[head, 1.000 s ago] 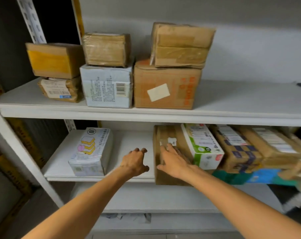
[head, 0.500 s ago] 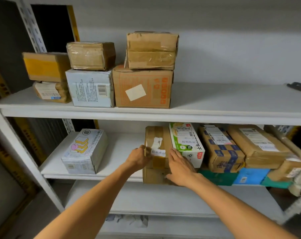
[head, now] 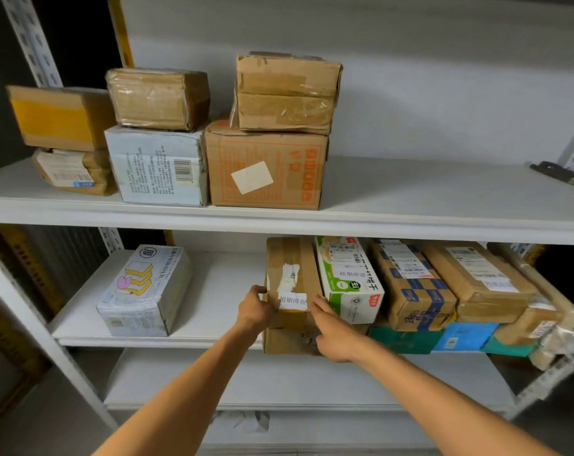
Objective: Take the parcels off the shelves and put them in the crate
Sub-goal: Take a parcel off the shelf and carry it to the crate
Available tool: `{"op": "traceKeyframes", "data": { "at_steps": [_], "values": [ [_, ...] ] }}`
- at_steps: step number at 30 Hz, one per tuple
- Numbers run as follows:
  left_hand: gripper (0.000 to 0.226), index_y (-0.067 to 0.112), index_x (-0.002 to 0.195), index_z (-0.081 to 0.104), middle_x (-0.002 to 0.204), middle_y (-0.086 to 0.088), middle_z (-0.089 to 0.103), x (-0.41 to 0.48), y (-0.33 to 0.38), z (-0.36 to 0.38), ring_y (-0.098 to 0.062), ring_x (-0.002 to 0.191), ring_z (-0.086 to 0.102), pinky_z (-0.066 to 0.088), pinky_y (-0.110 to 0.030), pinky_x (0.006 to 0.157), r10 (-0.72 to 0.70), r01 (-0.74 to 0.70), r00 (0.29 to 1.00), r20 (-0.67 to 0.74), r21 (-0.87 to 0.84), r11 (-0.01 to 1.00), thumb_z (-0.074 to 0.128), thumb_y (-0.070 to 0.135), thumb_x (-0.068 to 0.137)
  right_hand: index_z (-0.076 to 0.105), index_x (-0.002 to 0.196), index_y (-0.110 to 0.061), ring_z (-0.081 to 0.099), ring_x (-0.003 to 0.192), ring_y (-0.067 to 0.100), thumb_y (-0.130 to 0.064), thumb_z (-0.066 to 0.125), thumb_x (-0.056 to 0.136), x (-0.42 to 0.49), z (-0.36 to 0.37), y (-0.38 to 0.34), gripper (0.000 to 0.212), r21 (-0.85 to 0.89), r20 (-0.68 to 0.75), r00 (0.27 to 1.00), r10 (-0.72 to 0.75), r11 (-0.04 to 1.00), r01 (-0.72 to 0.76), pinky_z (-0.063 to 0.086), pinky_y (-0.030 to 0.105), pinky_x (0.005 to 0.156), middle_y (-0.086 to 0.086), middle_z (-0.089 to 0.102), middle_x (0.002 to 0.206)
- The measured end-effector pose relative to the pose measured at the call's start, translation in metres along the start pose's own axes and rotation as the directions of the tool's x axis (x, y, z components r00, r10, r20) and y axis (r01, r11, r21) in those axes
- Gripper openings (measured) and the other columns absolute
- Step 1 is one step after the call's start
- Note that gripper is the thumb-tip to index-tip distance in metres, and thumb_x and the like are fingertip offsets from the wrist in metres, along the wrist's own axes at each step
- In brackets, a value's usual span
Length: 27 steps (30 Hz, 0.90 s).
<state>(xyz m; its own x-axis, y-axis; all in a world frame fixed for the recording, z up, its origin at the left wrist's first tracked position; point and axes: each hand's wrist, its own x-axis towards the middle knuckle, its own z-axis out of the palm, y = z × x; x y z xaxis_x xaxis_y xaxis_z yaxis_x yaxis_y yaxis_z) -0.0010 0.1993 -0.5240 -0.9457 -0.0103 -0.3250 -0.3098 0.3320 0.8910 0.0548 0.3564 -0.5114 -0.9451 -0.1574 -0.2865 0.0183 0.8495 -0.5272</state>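
a: where's the parcel being taken?
b: the brown parcel (head: 292,274) lies on the middle shelf (head: 219,291), its near end sticking out past the shelf's front edge. a white label (head: 293,301) with writing sits on its top.
a: and the hands?
b: both are on it. the left hand (head: 255,309) grips its left side, thumb on top, fingers curled round the edge. the right hand (head: 333,334) grasps the right front corner, fingertips on top next to the green and white box (head: 349,284), thumb down the front face.
a: is that box touching it?
b: yes, it's pressed against the right side. further right, more cardboard parcels (head: 476,284) lie on green and blue packets (head: 460,337).
a: anything to the left?
b: a white parcel (head: 140,291) with a drawing of bread slices, well apart, on the same shelf. the upper shelf (head: 427,199) holds six boxes (head: 265,169) in three stacks of two at its left end.
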Motion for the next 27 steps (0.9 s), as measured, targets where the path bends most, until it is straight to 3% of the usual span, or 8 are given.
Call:
{"op": "traceKeyframes", "data": {
  "at_steps": [3, 6, 8, 11, 17, 20, 24, 27],
  "values": [
    [0.055, 0.01, 0.144, 0.034, 0.133, -0.018, 0.055, 0.0, -0.001, -0.002, -0.033, 0.116, 0.058, 0.051, -0.045, 0.096, 0.007, -0.008, 1.0, 0.021, 0.024, 1.0, 0.058, 0.013, 0.095, 0.024, 0.149, -0.015, 0.023, 0.141, 0.014, -0.003, 0.054, 0.093, 0.001, 0.011, -0.004, 0.064, 0.163, -0.233, 0.972, 0.018, 0.986, 0.021, 0.021, 0.014, 0.098, -0.007, 0.018, 0.153],
    [0.058, 0.006, 0.146, 0.032, 0.134, -0.02, 0.055, 0.0, -0.003, -0.005, -0.035, 0.119, 0.057, 0.048, -0.047, 0.099, 0.017, -0.019, 0.998, 0.056, 0.035, 0.999, 0.058, 0.011, 0.095, 0.023, 0.147, -0.014, 0.025, 0.14, 0.019, -0.006, 0.057, 0.093, 0.009, 0.017, -0.014, 0.064, 0.221, -0.375, 0.924, 0.077, 0.975, 0.009, 0.026, 0.019, 0.102, 0.002, 0.021, 0.152],
    [0.056, 0.005, 0.146, 0.034, 0.133, -0.021, 0.056, 0.001, -0.005, -0.007, -0.036, 0.119, 0.057, 0.048, -0.048, 0.099, 0.037, -0.041, 0.996, 0.08, 0.051, 0.998, 0.057, 0.009, 0.095, 0.02, 0.148, -0.011, 0.021, 0.143, 0.023, -0.008, 0.058, 0.093, 0.014, 0.017, -0.021, 0.067, 0.221, -0.404, 0.905, 0.132, 0.974, -0.044, 0.029, 0.027, 0.109, 0.007, 0.02, 0.153],
    [0.053, 0.007, 0.144, 0.037, 0.131, -0.02, 0.057, 0.001, -0.007, -0.009, -0.036, 0.118, 0.057, 0.049, -0.047, 0.098, 0.071, -0.078, 0.992, 0.109, 0.06, 0.995, 0.057, 0.008, 0.095, 0.012, 0.152, -0.009, 0.006, 0.147, 0.032, -0.011, 0.056, 0.095, 0.017, 0.018, -0.023, 0.072, 0.148, -0.391, 0.902, 0.184, 0.98, -0.135, 0.021, 0.039, 0.116, 0.01, 0.014, 0.155],
    [0.053, 0.015, 0.144, 0.035, 0.122, -0.015, 0.062, -0.005, -0.014, -0.011, -0.027, 0.103, 0.063, 0.056, -0.032, 0.081, 0.121, -0.127, 0.989, 0.08, 0.081, 0.989, 0.055, 0.009, 0.096, 0.0, 0.153, -0.005, 0.02, 0.139, 0.029, -0.006, 0.058, 0.093, 0.018, 0.024, -0.034, 0.084, 0.231, -0.428, 0.859, 0.28, 0.953, -0.196, 0.032, 0.033, 0.111, 0.014, 0.013, 0.147],
    [0.056, 0.017, 0.144, 0.034, 0.118, -0.014, 0.06, -0.011, -0.017, -0.016, -0.025, 0.098, 0.061, 0.057, -0.033, 0.081, 0.141, -0.146, 0.988, 0.067, 0.078, 0.986, 0.056, 0.005, 0.094, 0.013, 0.151, -0.007, 0.028, 0.13, 0.028, -0.002, 0.058, 0.091, 0.016, 0.024, -0.039, 0.075, 0.234, -0.484, 0.821, 0.303, 0.949, -0.213, 0.038, 0.032, 0.107, 0.013, 0.019, 0.139],
    [0.077, 0.024, 0.149, 0.025, 0.108, -0.01, 0.056, -0.017, -0.019, -0.027, -0.03, 0.106, 0.061, 0.055, -0.044, 0.088, 0.168, -0.172, 0.982, 0.088, 0.04, 0.984, 0.066, 0.003, 0.088, 0.038, 0.136, -0.021, 0.034, 0.128, 0.029, 0.009, 0.061, 0.083, 0.012, 0.018, -0.038, 0.065, 0.343, -0.524, 0.809, 0.268, 0.935, -0.088, 0.046, 0.04, 0.1, 0.011, 0.026, 0.137],
    [0.092, 0.031, 0.151, 0.018, 0.098, -0.008, 0.056, -0.026, -0.02, -0.033, -0.026, 0.098, 0.062, 0.057, -0.04, 0.084, 0.207, -0.209, 0.975, 0.078, 0.024, 0.978, 0.069, -0.002, 0.082, 0.036, 0.132, -0.022, 0.046, 0.119, 0.021, 0.011, 0.065, 0.079, 0.008, 0.015, -0.034, 0.069, 0.374, -0.507, 0.839, 0.2, 0.928, 0.005, 0.049, 0.023, 0.079, 0.008, 0.041, 0.134]
  ]
}}
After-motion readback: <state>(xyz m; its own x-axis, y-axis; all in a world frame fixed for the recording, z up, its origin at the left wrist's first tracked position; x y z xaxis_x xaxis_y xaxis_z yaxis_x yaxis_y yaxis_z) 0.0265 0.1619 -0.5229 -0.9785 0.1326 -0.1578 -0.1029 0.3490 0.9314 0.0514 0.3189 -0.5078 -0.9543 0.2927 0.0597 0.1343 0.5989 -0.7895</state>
